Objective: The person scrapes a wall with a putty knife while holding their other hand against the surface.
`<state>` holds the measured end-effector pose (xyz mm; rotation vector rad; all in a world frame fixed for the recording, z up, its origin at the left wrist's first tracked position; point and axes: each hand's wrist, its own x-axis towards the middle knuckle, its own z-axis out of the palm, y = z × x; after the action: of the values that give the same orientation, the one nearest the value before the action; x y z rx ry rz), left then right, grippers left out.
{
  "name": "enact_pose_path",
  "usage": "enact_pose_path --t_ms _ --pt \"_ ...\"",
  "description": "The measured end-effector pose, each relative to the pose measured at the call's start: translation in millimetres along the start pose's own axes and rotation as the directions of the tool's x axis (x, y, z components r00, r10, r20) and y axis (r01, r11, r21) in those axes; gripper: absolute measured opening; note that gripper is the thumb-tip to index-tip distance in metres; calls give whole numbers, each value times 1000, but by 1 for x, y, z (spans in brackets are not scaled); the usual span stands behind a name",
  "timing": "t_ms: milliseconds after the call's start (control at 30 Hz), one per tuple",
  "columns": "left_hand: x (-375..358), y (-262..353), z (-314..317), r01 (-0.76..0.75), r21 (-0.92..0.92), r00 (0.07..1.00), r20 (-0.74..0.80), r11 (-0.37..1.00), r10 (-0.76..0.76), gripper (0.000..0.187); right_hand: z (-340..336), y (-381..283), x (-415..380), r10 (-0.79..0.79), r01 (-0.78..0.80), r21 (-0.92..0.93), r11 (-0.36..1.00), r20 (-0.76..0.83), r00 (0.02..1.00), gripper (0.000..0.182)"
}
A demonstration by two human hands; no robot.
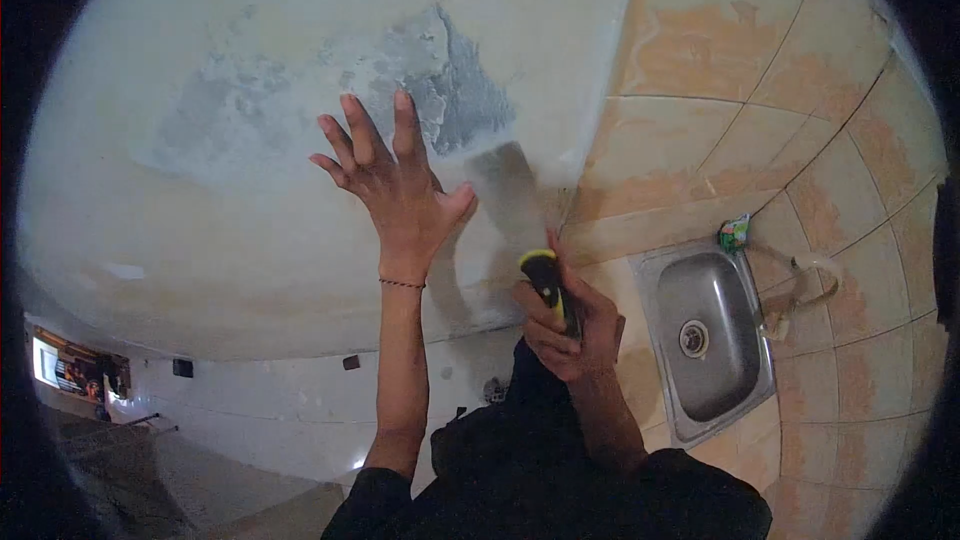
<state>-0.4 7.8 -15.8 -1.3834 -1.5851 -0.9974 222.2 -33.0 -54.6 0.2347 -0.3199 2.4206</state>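
Note:
My right hand (578,328) is wrapped round the black and yellow handle of a putty knife (505,185). Its broad metal blade points up and to the left against the pale wall (300,270), just below a grey patch (470,90) where the paint is stripped off. Ragged paint edges run along that patch. My left hand (395,175) is spread with its fingers apart, over the wall at the lower edge of the bare area. It holds nothing, and a thin bracelet circles the wrist.
At the right, a steel sink (715,340) is set in a tiled counter, with a small green packet (734,233) at its far corner. Orange-beige tiles (700,130) cover the adjoining wall. Far lower left, cluttered items (85,375) stand near a bright window.

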Motion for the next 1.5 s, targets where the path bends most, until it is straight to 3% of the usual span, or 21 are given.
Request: enact_pose_path --t_ms 67,100,167,200,233,300,367,567,667,733,800,867,1000,1200,1300,1400,1500 --pt "1 3 2 0 10 1000 -23 1000 1 112 -4 -4 -11 -96 93 -262 961 0 995 56" --pt "2 4 3 0 26 999 -37 1000 1 112 1 -10 -12 -184 146 -524 839 -21 983 55" --pt "1 3 3 2 25 999 -44 1000 -1 112 19 -22 -7 -354 172 -902 396 23 935 54" --pt "1 2 4 0 21 999 -50 1000 1 112 26 -24 1 -440 231 -970 69 179 880 52" --pt "1 2 3 3 7 999 -49 1000 -3 112 33 -26 13 -465 249 -930 -270 352 812 51" --pt "2 3 1 9 -20 999 -46 1000 -10 111 41 -25 32 -421 179 -754 -631 528 738 50" --pt "1 4 -3 19 -24 999 -27 1000 -19 110 43 -19 41 -418 85 -685 -723 534 735 50" --pt "-1 -1 -2 0 -16 1000 -7 1000 0 111 12 -1 15 -432 -90 -721 -687 306 848 46" --pt "0 0 -4 5 -40 1000 0 999 -5 113 18 -4 5 -424 76 -846 -527 339 840 48" --pt "0 1 -6 10 -59 1000 14 998 -10 113 19 -12 -4 -460 18 -944 -330 178 870 49" --pt "1 2 -9 18 -67 999 29 998 -16 113 22 -15 -9 -427 99 -993 67 61 902 53" --pt "1 2 -9 17 -65 1000 22 998 -16 111 31 -16 -6 -322 247 -749 615 47 945 59" --pt "1 1 -7 -12 -37 1000 -12 999 11 112 31 -6 17 -307 258 -653 712 41 951 67" --pt "0 -1 -3 4 -44 999 -54 999 -6 90 23 -3 38 -288 251 -575 779 27 957 75" --pt "5 -2 -5 11 -67 997 -71 998 -16 79 19 -3 43 -237 259 -493 831 107 966 61" --pt "21 1 -6 -1 -45 992 -125 999 -4 72 18 5 46 -266 283 -282 917 99 959 58" --pt "42 4 -6 -25 23 984 -175 999 29 68 23 13 47 -294 299 -222 928 57 954 52"
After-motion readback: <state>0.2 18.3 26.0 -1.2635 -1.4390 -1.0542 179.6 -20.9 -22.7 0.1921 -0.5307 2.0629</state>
